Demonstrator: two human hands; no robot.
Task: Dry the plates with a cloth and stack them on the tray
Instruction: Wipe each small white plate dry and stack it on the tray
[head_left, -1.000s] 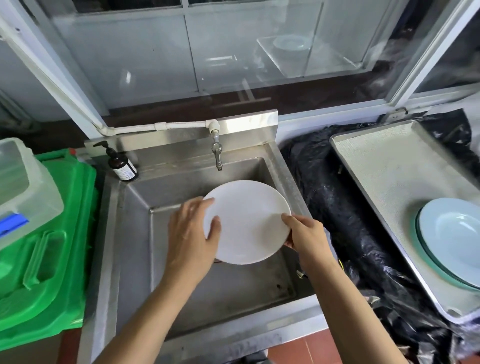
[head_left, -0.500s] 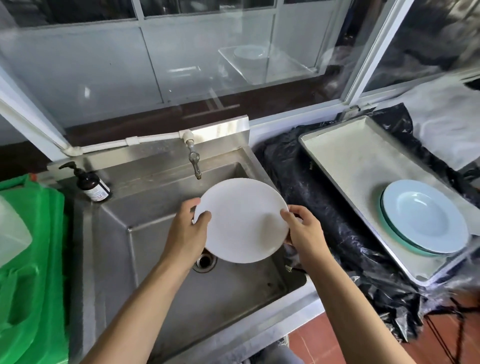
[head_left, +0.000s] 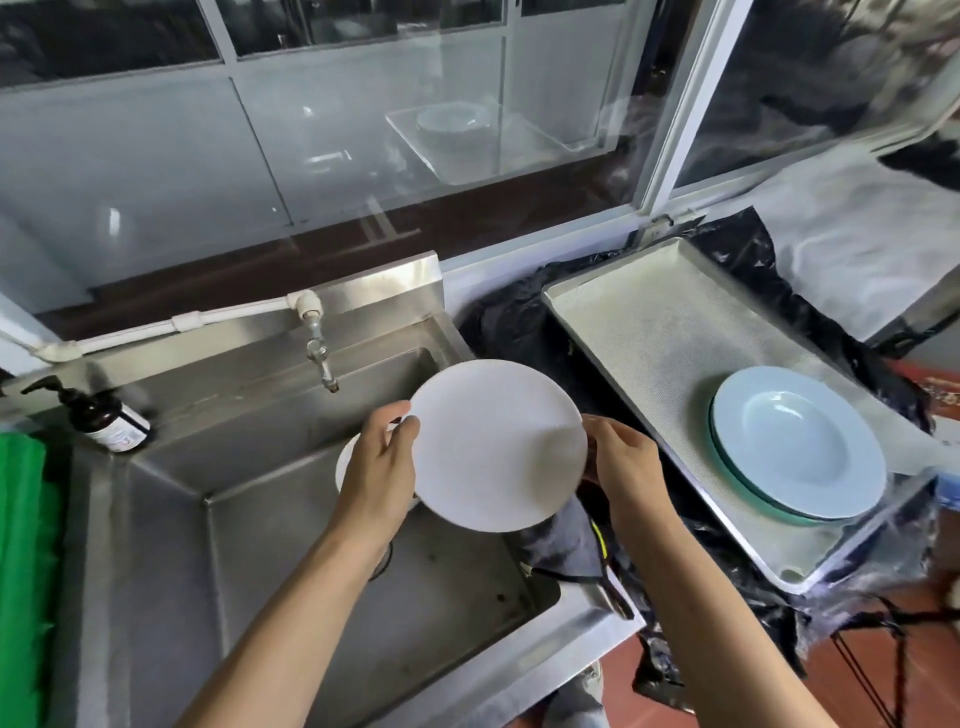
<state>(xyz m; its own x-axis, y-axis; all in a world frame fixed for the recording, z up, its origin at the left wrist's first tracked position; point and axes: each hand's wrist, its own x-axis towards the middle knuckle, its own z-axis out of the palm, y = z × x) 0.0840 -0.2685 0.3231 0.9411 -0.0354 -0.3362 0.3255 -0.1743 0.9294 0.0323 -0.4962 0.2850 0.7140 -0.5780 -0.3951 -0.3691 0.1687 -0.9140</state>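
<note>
I hold a white plate (head_left: 493, 441) between both hands above the right side of the steel sink (head_left: 291, 530). My left hand (head_left: 376, 467) grips its left rim and my right hand (head_left: 621, 465) grips its right rim. The edge of another white plate (head_left: 344, 460) shows behind my left hand. A grey cloth (head_left: 563, 540) lies over the sink's right edge, under the held plate. To the right stands a metal tray (head_left: 639, 332) with a stack of pale blue plates (head_left: 797, 441) at its near end.
A tap (head_left: 319, 358) hangs over the back of the sink. A dark soap pump bottle (head_left: 101, 418) stands at the sink's back left corner, next to a green plastic crate (head_left: 23, 571). Black plastic sheeting (head_left: 514, 327) lies under and around the tray. Windows run behind.
The held plate has shifted to the right, toward the tray, and both hands went with it. My view has turned right, so the tray and blue plates show more fully.
</note>
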